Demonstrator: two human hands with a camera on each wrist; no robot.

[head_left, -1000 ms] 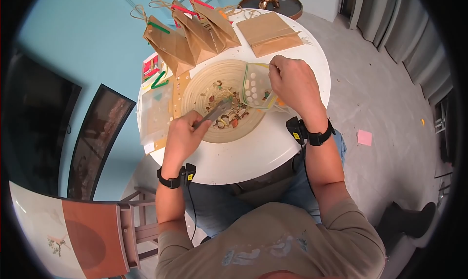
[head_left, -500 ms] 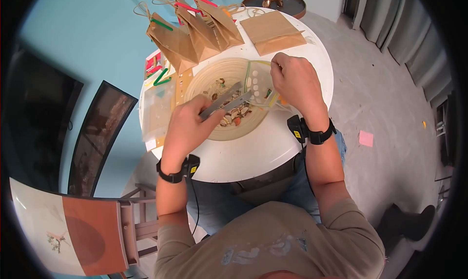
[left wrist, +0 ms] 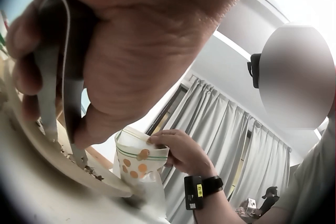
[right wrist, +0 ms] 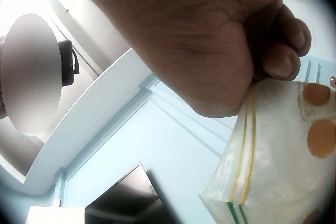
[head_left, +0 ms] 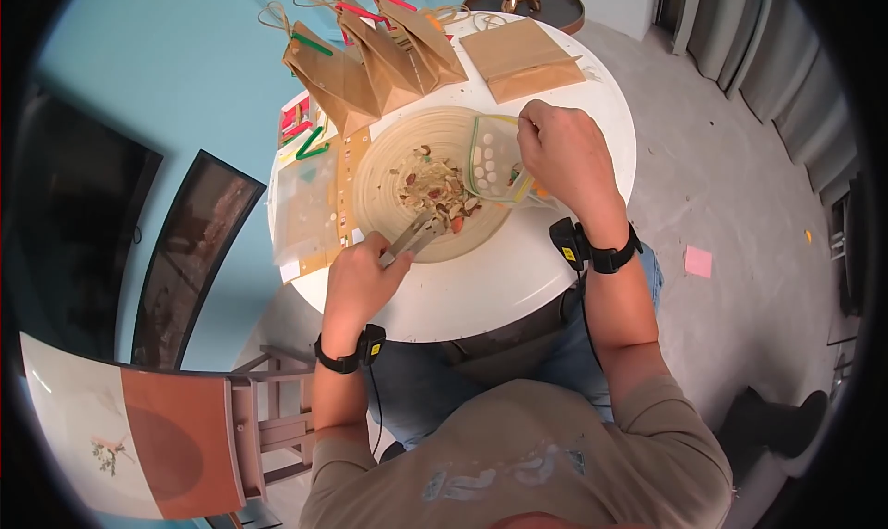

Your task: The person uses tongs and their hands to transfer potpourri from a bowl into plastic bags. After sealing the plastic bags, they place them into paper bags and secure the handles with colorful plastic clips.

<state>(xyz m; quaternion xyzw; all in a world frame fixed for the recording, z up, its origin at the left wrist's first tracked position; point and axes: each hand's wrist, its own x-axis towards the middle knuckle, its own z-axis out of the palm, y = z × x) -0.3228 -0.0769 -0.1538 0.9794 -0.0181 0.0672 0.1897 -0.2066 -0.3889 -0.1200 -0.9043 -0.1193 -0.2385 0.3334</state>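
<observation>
My left hand (head_left: 359,287) grips a pair of metal tongs (head_left: 413,239) between thumb and fingers; their bent end shows up close in the left wrist view. The tong tips reach down into a heap of mixed dried pieces (head_left: 433,189), brown, cream and orange. That heap lies in a round, pale, ridged shallow bowl (head_left: 381,150). With thumb and fingers my right hand (head_left: 569,157) pinches the top of a clear zip bag (head_left: 486,164) with printed dots. The bag hangs over the bowl's right side, its mouth gaping in the left wrist view, with a few coloured pieces inside.
Three brown paper bags (head_left: 338,85) with coloured clips stand behind the bowl. Another paper bag (head_left: 518,57) lies flat at the back right. Left of the bowl are a translucent plastic sheet (head_left: 307,205) and a bent green strip (head_left: 313,145) on the white round table (head_left: 472,298).
The tongs first lifted and spread above the heap, then came back down into its near side, closer to me. My right hand and the zip bag have stayed almost in place.
</observation>
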